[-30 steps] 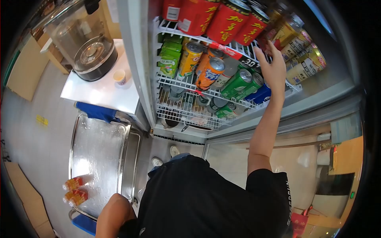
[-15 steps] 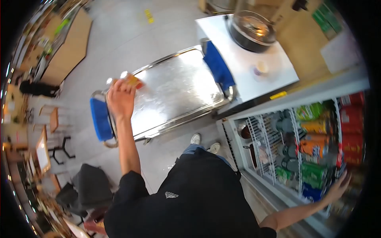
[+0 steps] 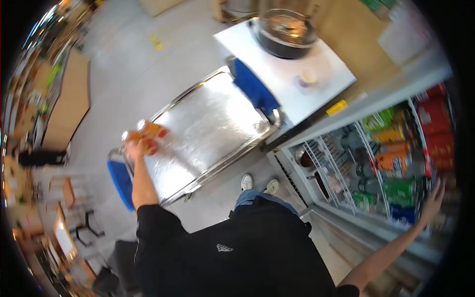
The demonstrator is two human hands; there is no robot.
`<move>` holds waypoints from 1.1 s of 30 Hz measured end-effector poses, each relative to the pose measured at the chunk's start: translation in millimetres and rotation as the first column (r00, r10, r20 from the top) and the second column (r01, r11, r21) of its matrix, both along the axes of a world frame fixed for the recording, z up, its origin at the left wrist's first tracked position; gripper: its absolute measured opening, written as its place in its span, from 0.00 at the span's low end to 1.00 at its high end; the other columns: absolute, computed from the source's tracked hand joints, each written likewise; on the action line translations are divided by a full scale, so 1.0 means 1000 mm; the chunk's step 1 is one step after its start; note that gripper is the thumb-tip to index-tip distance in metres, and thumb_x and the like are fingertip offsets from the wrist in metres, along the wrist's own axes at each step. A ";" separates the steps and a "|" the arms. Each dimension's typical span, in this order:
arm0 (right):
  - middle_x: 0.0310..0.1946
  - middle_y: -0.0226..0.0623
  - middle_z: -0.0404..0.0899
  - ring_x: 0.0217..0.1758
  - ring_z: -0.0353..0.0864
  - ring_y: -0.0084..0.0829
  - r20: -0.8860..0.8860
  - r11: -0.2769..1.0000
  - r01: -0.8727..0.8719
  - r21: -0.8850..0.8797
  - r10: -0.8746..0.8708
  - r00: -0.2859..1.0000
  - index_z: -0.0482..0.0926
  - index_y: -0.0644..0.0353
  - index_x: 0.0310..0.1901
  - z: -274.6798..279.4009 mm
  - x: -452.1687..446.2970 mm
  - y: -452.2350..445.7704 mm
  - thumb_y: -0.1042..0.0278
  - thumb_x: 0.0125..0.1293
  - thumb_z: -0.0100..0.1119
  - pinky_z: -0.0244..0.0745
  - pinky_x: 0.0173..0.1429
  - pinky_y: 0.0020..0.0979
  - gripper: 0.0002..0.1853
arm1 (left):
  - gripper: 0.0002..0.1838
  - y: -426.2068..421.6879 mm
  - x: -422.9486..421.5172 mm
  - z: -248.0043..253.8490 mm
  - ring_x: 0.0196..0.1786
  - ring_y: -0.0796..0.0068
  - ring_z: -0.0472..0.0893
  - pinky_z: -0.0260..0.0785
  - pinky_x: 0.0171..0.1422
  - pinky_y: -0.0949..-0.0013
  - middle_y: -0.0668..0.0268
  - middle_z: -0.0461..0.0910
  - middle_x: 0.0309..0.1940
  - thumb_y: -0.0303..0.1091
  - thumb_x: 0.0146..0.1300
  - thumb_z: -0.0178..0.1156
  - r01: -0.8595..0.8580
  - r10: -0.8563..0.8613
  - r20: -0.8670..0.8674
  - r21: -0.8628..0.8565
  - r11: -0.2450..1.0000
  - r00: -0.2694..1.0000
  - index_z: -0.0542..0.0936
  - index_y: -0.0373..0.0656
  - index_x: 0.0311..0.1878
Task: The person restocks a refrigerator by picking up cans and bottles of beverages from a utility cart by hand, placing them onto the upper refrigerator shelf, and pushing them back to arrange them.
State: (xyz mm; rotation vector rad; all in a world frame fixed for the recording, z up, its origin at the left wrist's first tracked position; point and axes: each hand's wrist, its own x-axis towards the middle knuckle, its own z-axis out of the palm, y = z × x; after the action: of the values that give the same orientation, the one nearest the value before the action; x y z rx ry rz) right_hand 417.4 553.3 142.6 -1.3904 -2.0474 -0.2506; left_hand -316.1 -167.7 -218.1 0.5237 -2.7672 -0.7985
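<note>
My left hand (image 3: 135, 148) is closed around small orange-and-red bottles with pale caps at the left end of a metal cart. One bottle (image 3: 154, 129) leans toward the tray; another bottle (image 3: 131, 135) shows its cap above my fingers. Whether their bases touch the cart top (image 3: 198, 123) cannot be made out. My right hand (image 3: 433, 202) has its fingers stretched out at the right side of the open fridge (image 3: 316, 141), close to the shelved drinks, and nothing shows in it.
Blue pads cover the cart's ends, one blue pad (image 3: 120, 184) by my left arm. A white table (image 3: 331, 74) holds a lidded black pot (image 3: 284, 37) and a cup (image 3: 306, 78). Green, orange and red drinks fill the fridge shelves. A person in dark clothes (image 3: 42, 158) is far left.
The view has turned. My left hand and the bottles sit lower and farther left in view, and the bottles show more clearly. My right hand stays by the fridge, fingers still extended.
</note>
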 end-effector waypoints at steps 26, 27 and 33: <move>0.49 0.41 0.80 0.49 0.83 0.43 -0.305 0.442 -0.885 -0.146 0.831 0.465 0.71 0.57 0.63 -0.081 -0.223 -0.233 0.54 0.41 0.80 0.75 0.58 0.42 0.45 | 0.55 0.359 0.347 0.242 0.62 0.52 0.75 0.69 0.64 0.56 0.47 0.74 0.60 0.47 0.41 0.83 0.681 -0.749 -0.661 0.568 -0.462 0.042 0.62 0.40 0.71; 0.49 0.41 0.80 0.49 0.83 0.44 -0.303 0.482 -0.874 -0.058 0.826 0.475 0.72 0.57 0.62 -0.071 -0.212 -0.228 0.55 0.39 0.81 0.75 0.59 0.42 0.45 | 0.59 0.364 0.348 0.244 0.63 0.50 0.75 0.68 0.65 0.54 0.45 0.72 0.62 0.49 0.40 0.83 0.621 -0.684 -0.728 0.553 -0.555 0.037 0.60 0.41 0.73; 0.45 0.45 0.79 0.48 0.82 0.36 -0.712 0.817 -0.384 0.431 0.569 0.411 0.65 0.65 0.62 -0.001 -0.123 -0.163 0.71 0.45 0.80 0.78 0.52 0.36 0.42 | 0.31 0.360 0.177 0.198 0.62 0.63 0.76 0.67 0.67 0.63 0.54 0.74 0.63 0.27 0.61 0.65 0.980 -0.875 -0.454 0.170 0.101 0.169 0.69 0.35 0.68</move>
State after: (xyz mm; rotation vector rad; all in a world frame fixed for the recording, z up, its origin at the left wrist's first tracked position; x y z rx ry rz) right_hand 294.2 390.3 141.7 -0.5123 -1.4289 0.3957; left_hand -139.2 192.5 -20.3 -1.5089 -2.3177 -1.5722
